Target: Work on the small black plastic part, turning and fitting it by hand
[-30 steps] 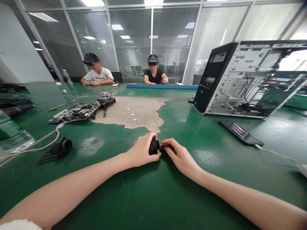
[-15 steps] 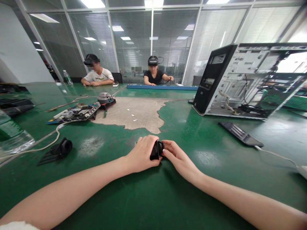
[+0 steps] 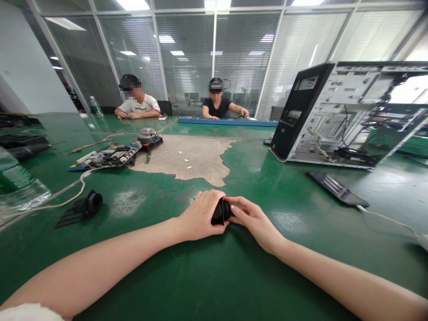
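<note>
A black part with a round, knob-like end (image 3: pixel 221 212) is held just over the green table top, its kind not clear. My left hand (image 3: pixel 205 214) wraps round its body from the left, fingers over the top and thumb below, hiding much of it. At its right side, the fingertips and thumb of my right hand (image 3: pixel 250 220) pinch the round end. Further left lies a black plastic piece with a round ring and a slotted flat base (image 3: pixel 83 207), touched by neither hand.
An opened computer case (image 3: pixel 304 116) stands at the right. Before it lies a flat black panel (image 3: pixel 337 189) by a white cable. At the left are a circuit board (image 3: pixel 107 157), a heatsink with fan (image 3: pixel 149 136) and a plastic bottle (image 3: pixel 20 185). Two people sit across the table.
Both hands and the black part have shifted slightly right in view, as has the whole scene. My right fingers sit a little differently round the round end. The far person's hand has moved right.
</note>
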The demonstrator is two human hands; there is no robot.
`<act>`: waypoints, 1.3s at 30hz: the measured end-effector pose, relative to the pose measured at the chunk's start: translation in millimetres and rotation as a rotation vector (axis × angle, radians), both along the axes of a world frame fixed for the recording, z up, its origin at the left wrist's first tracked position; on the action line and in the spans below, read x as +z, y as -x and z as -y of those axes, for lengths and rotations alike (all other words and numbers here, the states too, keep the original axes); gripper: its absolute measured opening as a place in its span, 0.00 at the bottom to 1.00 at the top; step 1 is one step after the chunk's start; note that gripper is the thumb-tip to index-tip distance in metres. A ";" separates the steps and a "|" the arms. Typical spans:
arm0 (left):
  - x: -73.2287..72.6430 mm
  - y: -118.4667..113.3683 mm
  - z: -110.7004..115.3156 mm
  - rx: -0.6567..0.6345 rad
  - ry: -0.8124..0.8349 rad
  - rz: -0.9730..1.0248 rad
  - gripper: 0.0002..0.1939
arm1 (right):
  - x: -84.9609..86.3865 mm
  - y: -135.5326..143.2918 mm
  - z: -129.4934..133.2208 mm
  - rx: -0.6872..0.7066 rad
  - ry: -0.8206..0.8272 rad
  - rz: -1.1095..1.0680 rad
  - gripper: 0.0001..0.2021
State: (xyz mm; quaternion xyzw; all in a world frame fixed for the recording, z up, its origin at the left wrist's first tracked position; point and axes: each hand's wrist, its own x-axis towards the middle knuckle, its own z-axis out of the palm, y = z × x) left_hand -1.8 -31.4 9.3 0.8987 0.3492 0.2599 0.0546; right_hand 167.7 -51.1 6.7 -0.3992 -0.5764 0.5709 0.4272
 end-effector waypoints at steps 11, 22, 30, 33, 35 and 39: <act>-0.3 2.8 -0.8 -0.012 0.059 0.019 0.27 | -0.6 -7.3 -7.3 0.199 -0.107 0.027 0.20; 2.9 3.4 1.3 -0.081 0.008 0.004 0.27 | -0.1 -3.2 -2.0 0.088 -0.091 0.050 0.14; -0.3 3.4 2.7 -0.116 -0.073 -0.043 0.28 | -1.1 -5.3 -5.2 0.107 -0.133 0.095 0.15; -0.9 4.6 2.2 -0.126 -0.076 -0.051 0.28 | -1.8 -4.7 -0.9 0.122 -0.153 0.069 0.16; -1.1 5.3 2.1 -0.123 -0.066 -0.044 0.29 | -2.1 -4.0 2.2 0.124 -0.187 0.063 0.16; -1.4 5.2 2.1 -0.122 -0.053 -0.025 0.29 | -1.0 -3.2 3.2 0.126 -0.236 0.067 0.11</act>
